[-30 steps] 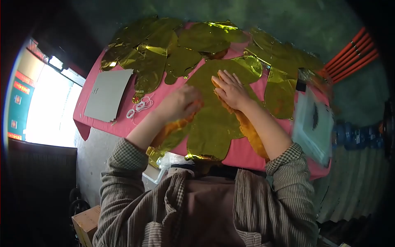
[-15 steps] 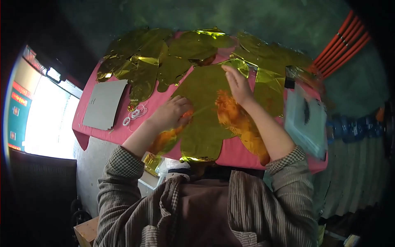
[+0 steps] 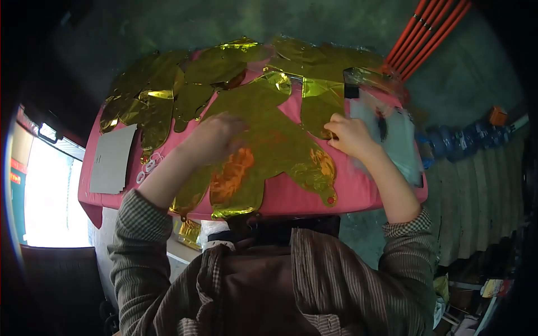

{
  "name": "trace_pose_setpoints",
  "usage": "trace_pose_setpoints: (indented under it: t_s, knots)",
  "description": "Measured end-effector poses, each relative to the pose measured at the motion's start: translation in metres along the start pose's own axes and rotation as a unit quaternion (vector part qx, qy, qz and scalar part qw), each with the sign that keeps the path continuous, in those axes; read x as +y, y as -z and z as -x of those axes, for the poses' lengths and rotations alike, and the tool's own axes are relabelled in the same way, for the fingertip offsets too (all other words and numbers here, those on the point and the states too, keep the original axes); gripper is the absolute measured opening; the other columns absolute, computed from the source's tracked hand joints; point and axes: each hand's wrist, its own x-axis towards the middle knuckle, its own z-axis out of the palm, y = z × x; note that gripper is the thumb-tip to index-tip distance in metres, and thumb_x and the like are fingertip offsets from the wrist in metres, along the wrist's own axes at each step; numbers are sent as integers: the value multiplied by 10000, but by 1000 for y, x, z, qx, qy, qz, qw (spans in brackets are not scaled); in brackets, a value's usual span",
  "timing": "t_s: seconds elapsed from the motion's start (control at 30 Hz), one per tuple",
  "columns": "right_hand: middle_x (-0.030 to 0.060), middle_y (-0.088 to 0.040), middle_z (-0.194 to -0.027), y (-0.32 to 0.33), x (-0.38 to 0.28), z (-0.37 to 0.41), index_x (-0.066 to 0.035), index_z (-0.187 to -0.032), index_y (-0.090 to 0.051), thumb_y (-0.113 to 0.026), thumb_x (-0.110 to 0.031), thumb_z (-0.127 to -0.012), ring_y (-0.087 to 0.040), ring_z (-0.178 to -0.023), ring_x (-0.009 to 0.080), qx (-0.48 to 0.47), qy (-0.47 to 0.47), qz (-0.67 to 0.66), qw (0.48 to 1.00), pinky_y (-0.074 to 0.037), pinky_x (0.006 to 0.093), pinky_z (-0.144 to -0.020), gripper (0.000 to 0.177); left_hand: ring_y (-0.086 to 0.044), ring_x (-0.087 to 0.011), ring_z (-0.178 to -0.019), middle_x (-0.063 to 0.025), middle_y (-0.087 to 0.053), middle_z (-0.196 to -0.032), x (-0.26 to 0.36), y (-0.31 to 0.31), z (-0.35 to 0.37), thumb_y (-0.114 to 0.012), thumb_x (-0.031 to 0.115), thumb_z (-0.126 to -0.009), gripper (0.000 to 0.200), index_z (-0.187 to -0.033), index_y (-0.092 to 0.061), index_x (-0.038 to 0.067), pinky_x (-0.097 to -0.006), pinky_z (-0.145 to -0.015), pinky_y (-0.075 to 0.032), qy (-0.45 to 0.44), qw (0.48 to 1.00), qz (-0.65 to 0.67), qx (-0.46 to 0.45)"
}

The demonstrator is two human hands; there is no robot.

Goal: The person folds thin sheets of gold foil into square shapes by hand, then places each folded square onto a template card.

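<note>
A flat gold foil balloon [image 3: 255,120] with several rounded limbs lies across the middle of the table, orange markings [image 3: 232,171] showing on its lower part. Over its left side is my left hand [image 3: 223,133], smeared by motion, its fingers not readable. My right hand [image 3: 352,135] is at the lower edge of another gold foil piece [image 3: 319,109], right of the middle balloon. Its fingers are curled together with the thumb; I cannot tell what, if anything, is between them.
More gold foil pieces [image 3: 210,64] cover the pink tablecloth's [image 3: 291,196] far side. Grey card sheets [image 3: 112,159] and white rings [image 3: 150,163] lie left, clear plastic bags [image 3: 400,140] right. Orange poles [image 3: 428,39] stand beyond the far right corner; blue bottles [image 3: 465,140] are on the floor.
My right hand has gone from lying flat on the middle balloon to curled at the foil on its right. The balloon's orange-marked limbs now lie flatter. The whole view has shifted.
</note>
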Motion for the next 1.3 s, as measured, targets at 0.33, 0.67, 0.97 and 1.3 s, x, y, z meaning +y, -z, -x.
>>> trace_pose_setpoints:
  t_s: [0.33,0.67,0.97,1.3]
  knots:
    - [84,-603,-808,-17,14,-7,-72,-739,-657,-595,-159,-756,-615,-793,272,5,5,-56,998,-504,380,-677,108,-586,-293,-1004,-113,-610,-1087,14,-90,-120,-606,234,-811,293,-1070,-626,97,-395,-878,-470,-19,995,97,-31]
    - [77,-595,-824,-8,25,-25,-75,-798,-631,-712,-152,-665,-606,-783,285,-34,-127,-202,971,-482,385,-671,174,-643,-228,-701,-124,-667,-763,39,-118,-150,-654,167,-791,177,-857,-670,4,-335,-664,-500,89,969,222,57]
    - [41,-539,-864,2,17,-2,-105,-790,-627,-703,-181,-697,-595,-800,225,54,69,-36,996,-489,375,-642,141,-640,-257,-619,-141,-661,-702,13,-145,-167,-687,297,-777,275,-856,-683,33,-359,-605,-497,114,933,318,123]
    - [73,-599,-809,-6,25,-13,-111,-685,-651,-625,-165,-724,-619,-790,236,-47,-15,-58,997,-494,386,-663,71,-578,-135,-589,-88,-637,-672,18,-130,-159,-651,235,-819,218,-872,-678,26,-301,-576,-469,126,930,342,39]
